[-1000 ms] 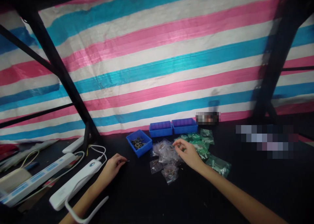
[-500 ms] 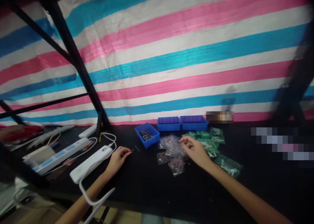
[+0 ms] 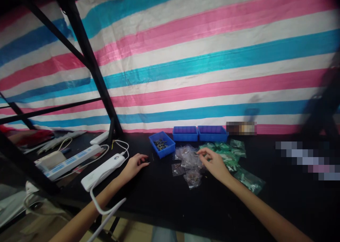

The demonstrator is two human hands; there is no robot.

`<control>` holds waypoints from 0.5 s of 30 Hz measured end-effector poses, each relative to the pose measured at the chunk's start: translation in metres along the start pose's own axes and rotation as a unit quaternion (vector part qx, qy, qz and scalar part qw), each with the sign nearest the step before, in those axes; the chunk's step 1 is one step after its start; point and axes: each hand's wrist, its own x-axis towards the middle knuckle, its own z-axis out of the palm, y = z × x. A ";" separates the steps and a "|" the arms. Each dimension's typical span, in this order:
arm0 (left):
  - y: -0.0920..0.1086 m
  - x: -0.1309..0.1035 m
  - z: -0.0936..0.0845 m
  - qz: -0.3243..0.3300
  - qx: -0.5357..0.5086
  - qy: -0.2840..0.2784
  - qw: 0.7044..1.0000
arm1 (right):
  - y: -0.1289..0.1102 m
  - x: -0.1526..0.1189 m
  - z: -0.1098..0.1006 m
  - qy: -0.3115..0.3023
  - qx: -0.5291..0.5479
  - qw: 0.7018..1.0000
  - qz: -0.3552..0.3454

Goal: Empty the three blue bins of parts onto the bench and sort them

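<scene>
The near edge of the table (image 3: 164,196) runs well short of both hands' fingers; dark surface lies between. A white cable (image 3: 111,213) crosses the view of the left forearm.

The left hand (image 3: 138,162) is beside the surface, fingers curled, thumb slightly apart; whether a pin is pinched there cannot be told. A faint pin (image 3: 152,157) lies just beyond these tips. A white device (image 3: 102,172) lies left of the fingers, close to the wrist, limiting room on that side; a power strip (image 3: 74,160) is farther left.

The right hand (image 3: 214,164) has bent fingers over the edge of the clear bags (image 3: 187,159); its grip cannot be made out. Green bags (image 3: 228,159) lie right of and beyond these fingers, partly hidden by the hand.

The pin tray (image 3: 168,150) stands beyond and between both sets of fingers. Farther back, two rear trays (image 3: 185,136) stand end to end; their floors are hard to see. A striped sheet (image 3: 191,72) closes the far side. Pixelated patches (image 3: 309,160) at right are unreadable.
</scene>
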 end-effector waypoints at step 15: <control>-0.020 0.007 -0.005 -0.040 0.005 -0.021 0.999 | 0.002 -0.002 0.002 -0.007 -0.023 1.000 -0.018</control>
